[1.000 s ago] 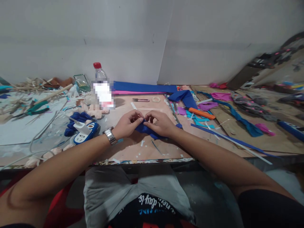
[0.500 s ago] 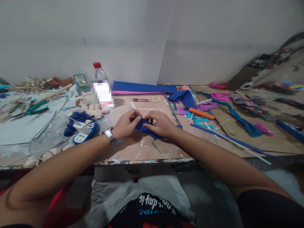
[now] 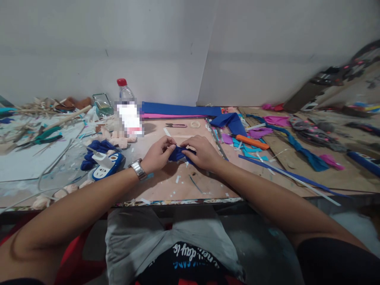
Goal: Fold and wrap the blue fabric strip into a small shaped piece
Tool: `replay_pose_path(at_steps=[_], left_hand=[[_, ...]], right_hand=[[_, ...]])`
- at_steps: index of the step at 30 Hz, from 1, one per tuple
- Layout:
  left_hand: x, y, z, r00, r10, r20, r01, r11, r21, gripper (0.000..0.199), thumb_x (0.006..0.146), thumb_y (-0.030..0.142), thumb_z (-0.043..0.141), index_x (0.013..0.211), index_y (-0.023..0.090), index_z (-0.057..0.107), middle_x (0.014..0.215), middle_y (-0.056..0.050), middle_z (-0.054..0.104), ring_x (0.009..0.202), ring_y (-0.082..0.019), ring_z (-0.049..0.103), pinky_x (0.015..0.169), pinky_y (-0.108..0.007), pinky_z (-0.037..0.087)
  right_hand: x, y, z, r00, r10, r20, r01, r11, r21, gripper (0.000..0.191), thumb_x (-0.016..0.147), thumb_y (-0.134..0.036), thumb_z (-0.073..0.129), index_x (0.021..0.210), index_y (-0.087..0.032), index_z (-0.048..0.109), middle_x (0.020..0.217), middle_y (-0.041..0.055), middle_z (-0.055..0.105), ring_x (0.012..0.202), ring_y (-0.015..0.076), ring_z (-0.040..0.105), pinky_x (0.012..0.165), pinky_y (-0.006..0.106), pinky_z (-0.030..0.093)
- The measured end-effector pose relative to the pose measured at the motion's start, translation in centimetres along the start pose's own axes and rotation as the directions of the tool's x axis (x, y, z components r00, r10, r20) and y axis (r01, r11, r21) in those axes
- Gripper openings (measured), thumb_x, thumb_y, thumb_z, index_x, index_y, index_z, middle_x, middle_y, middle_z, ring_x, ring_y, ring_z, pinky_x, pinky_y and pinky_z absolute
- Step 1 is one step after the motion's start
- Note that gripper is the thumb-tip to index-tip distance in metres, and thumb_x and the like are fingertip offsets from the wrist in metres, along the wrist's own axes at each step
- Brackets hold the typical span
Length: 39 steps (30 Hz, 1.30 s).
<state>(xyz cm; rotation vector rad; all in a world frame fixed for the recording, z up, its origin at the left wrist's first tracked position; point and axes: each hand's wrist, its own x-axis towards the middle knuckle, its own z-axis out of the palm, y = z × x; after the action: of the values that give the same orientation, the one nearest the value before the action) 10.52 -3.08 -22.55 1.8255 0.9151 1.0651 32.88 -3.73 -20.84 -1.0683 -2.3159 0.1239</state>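
Note:
A strip of dark blue fabric or crepe paper (image 3: pixel 177 153) is gathered between my hands, just above the worktable (image 3: pixel 166 186). My left hand (image 3: pixel 158 153) pinches its left end with thumb and fingers. On the other side my right hand (image 3: pixel 202 153) grips it, thumb pressed on top. Part of the strip is hidden under the right fingers. Beyond the hands lie small thread snips (image 3: pixel 176 125) and a ring of pale tape or string (image 3: pixel 195 124).
A red-capped bottle (image 3: pixel 126 93) stands at the back left, near a power strip (image 3: pixel 107 168) with a plug. Green-handled pliers (image 3: pixel 49 136) lie far left. Folded blue material (image 3: pixel 181 109) runs along the wall. An orange cutter (image 3: pixel 252 141) and coloured scraps lie to the right.
The blue piece between my hands now looks flatter and narrower, with its lower folds no longer hanging under the right hand. Both hands have stayed almost in place.

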Motion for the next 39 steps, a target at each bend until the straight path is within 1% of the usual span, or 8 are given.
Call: replay_pose_path(at_steps=[3, 7, 10, 13, 20, 26, 32, 39], left_hand=[[-0.08, 0.21, 0.07, 0.999, -0.016, 0.031, 0.017, 0.999, -0.045, 0.025, 0.098, 0.043, 0.060, 0.106, 0.020, 0.057, 0.081, 0.000, 0.065, 0.064, -0.012, 0.057, 0.063, -0.025, 0.044], [-0.13, 0.62, 0.15, 0.998, -0.015, 0.064, 0.019, 0.997, -0.076, 0.027, 0.097, 0.045, 0.060, 0.104, 0.019, 0.057, 0.075, 0.001, 0.063, 0.063, -0.012, 0.056, 0.065, -0.026, 0.044], [-0.18, 0.76, 0.22, 0.997, 0.013, 0.080, -0.007, 0.997, -0.077, 0.025, 0.099, 0.043, 0.058, 0.103, 0.018, 0.056, 0.076, 0.001, 0.062, 0.065, -0.012, 0.057, 0.065, -0.026, 0.044], [-0.20, 0.71, 0.29, 0.997, 0.035, 0.069, -0.030, 0.996, -0.079, 0.022, 0.100, 0.040, 0.057, 0.103, 0.018, 0.056, 0.079, 0.000, 0.062, 0.070, -0.013, 0.058, 0.067, -0.025, 0.045], [-0.15, 0.41, 0.58, 0.996, 0.072, 0.046, -0.066, 0.989, -0.131, 0.019, 0.097, 0.035, 0.062, 0.100, 0.017, 0.058, 0.092, -0.003, 0.063, 0.083, -0.014, 0.060, 0.077, -0.028, 0.049], [-0.15, 0.53, 0.52, 0.998, 0.054, 0.039, -0.049, 0.992, -0.120, 0.019, 0.095, 0.034, 0.065, 0.098, 0.017, 0.061, 0.088, -0.002, 0.064, 0.078, -0.014, 0.060, 0.073, -0.028, 0.049], [-0.18, 0.69, 0.43, 0.998, 0.061, 0.016, -0.060, 0.995, -0.074, 0.015, 0.094, 0.031, 0.066, 0.099, 0.017, 0.064, 0.090, -0.004, 0.069, 0.082, -0.015, 0.065, 0.077, -0.029, 0.051], [-0.14, 0.77, 0.40, 0.999, 0.040, -0.010, -0.041, 0.992, -0.121, 0.025, 0.089, 0.031, 0.072, 0.108, 0.017, 0.062, 0.097, -0.006, 0.072, 0.089, -0.018, 0.071, 0.081, -0.030, 0.054]], right_hand=[[0.00, -0.46, -0.07, 1.000, -0.017, -0.013, 0.018, 0.997, 0.076, 0.017, 0.094, -0.035, 0.070, 0.103, -0.020, 0.072, 0.101, 0.0071, 0.077, 0.095, 0.0250, 0.066, 0.088, 0.039, 0.043], [0.08, -0.94, -0.22, 0.999, -0.018, -0.045, 0.024, 0.992, 0.127, 0.015, 0.097, -0.032, 0.065, 0.092, -0.020, 0.072, 0.091, 0.0056, 0.076, 0.087, 0.0221, 0.066, 0.084, 0.036, 0.043], [0.09, -1.01, -0.31, 0.997, -0.011, -0.075, 0.021, 0.990, 0.138, 0.013, 0.097, -0.030, 0.065, 0.092, -0.020, 0.072, 0.089, 0.0051, 0.074, 0.085, 0.0209, 0.065, 0.082, 0.034, 0.043], [0.04, -1.04, -0.38, 0.995, -0.003, -0.102, 0.018, 0.989, 0.146, 0.012, 0.096, -0.030, 0.066, 0.095, -0.020, 0.072, 0.088, 0.0044, 0.073, 0.082, 0.0196, 0.064, 0.080, 0.034, 0.042], [0.00, -1.01, -0.21, 0.992, -0.013, -0.125, 0.038, 0.979, 0.199, 0.012, 0.095, -0.026, 0.064, 0.088, -0.019, 0.070, 0.082, 0.0032, 0.070, 0.077, 0.0179, 0.063, 0.075, 0.032, 0.045], [-0.04, -0.80, -0.12, 0.992, 0.002, -0.128, 0.025, 0.977, 0.211, 0.011, 0.093, -0.026, 0.065, 0.086, -0.019, 0.069, 0.079, 0.0022, 0.069, 0.074, 0.0174, 0.063, 0.073, 0.031, 0.045], [-0.06, -0.85, -0.25, 0.992, -0.001, -0.129, 0.029, 0.976, 0.215, 0.012, 0.092, -0.025, 0.065, 0.081, -0.019, 0.064, 0.080, 0.0028, 0.069, 0.076, 0.0179, 0.063, 0.075, 0.032, 0.045], [0.00, -0.88, -0.24, 0.992, -0.007, -0.126, 0.035, 0.974, 0.223, 0.012, 0.091, -0.024, 0.064, 0.079, -0.020, 0.062, 0.081, 0.0028, 0.069, 0.076, 0.0179, 0.063, 0.075, 0.032, 0.046]])
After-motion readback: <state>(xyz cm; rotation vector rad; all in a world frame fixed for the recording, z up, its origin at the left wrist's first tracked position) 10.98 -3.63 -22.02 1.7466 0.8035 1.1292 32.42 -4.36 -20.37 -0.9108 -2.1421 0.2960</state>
